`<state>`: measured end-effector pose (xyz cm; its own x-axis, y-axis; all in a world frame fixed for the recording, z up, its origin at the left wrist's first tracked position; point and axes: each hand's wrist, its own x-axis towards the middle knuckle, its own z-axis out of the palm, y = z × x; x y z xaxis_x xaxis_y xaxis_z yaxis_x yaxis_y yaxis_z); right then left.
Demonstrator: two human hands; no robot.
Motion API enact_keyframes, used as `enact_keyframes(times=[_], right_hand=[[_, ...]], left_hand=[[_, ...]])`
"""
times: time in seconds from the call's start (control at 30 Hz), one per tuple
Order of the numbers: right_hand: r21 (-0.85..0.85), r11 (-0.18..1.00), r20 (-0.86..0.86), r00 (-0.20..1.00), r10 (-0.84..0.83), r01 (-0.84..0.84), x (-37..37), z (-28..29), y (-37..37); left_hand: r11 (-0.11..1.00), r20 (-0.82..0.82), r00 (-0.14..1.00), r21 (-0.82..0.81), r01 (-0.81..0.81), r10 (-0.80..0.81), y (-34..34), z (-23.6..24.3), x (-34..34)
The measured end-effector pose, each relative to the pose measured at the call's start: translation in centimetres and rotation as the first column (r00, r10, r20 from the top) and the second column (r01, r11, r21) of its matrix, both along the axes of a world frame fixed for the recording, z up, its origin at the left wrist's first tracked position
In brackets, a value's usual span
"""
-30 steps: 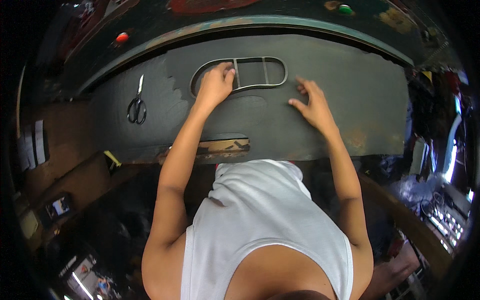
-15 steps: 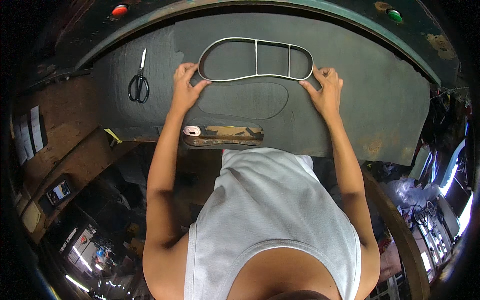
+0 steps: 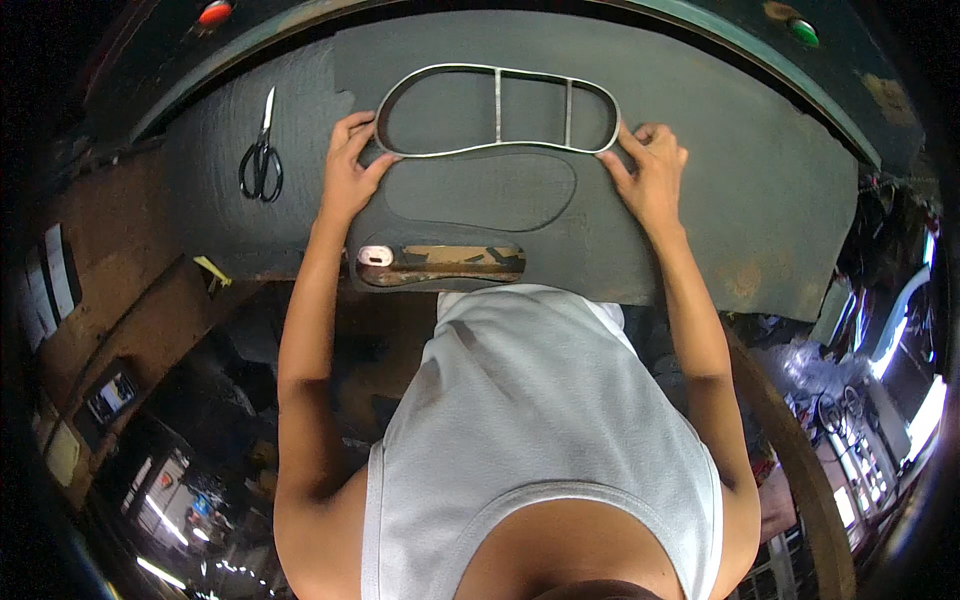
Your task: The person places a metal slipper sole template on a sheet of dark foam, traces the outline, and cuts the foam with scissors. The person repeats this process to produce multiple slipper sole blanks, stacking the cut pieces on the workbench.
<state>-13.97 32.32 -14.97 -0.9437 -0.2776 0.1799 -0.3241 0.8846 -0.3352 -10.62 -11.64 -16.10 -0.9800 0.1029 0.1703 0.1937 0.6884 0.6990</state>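
A sole-shaped metal cutting die (image 3: 498, 105) with two crossbars rests on a dark grey foam sheet (image 3: 740, 190). My left hand (image 3: 350, 170) pinches its left end, thumb on the near edge and fingers round the outside. At the right end my right hand (image 3: 652, 175) grips it in the same way. Just nearer to me, a sole-shaped outline (image 3: 480, 190) is cut into the sheet, its piece lying in place. Closer still, a sole-shaped opening (image 3: 455, 268) shows a worn brown surface, with a small pinkish-white object (image 3: 376, 256) at its left.
Black-handled scissors (image 3: 262, 155) lie on the sheet at the left. A dark machine beam curves along the far side, carrying a red button (image 3: 215, 12) and a green button (image 3: 804, 32). A yellow strip (image 3: 210, 268) and a phone (image 3: 111, 397) are at the lower left.
The whole view has shifted a little, so the sheet, scissors and die sit slightly further left and up. Both hands keep their hold on the die's ends.
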Motion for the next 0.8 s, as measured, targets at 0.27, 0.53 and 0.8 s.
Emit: enact_keyframes(times=[0.27,0.53,0.8], right_hand=[[-0.002,1.000,-0.015,1.000,-0.010,0.010,0.1,-0.5,0.1],[0.012,1.000,0.012,1.000,-0.009,0.009,-0.1,-0.1,-0.3],[-0.364,0.928,-0.001,0.996,-0.089,0.083,-2.8,6.0,3.3]], left_hand=[[0.999,0.009,1.000,-0.036,-0.007,0.007,0.4,0.8,-0.3],[0.999,-0.029,1.000,-0.043,-0.001,0.000,0.4,1.0,-0.1],[0.971,-0.092,0.981,0.183,-0.154,0.173,-1.9,6.1,-1.1]])
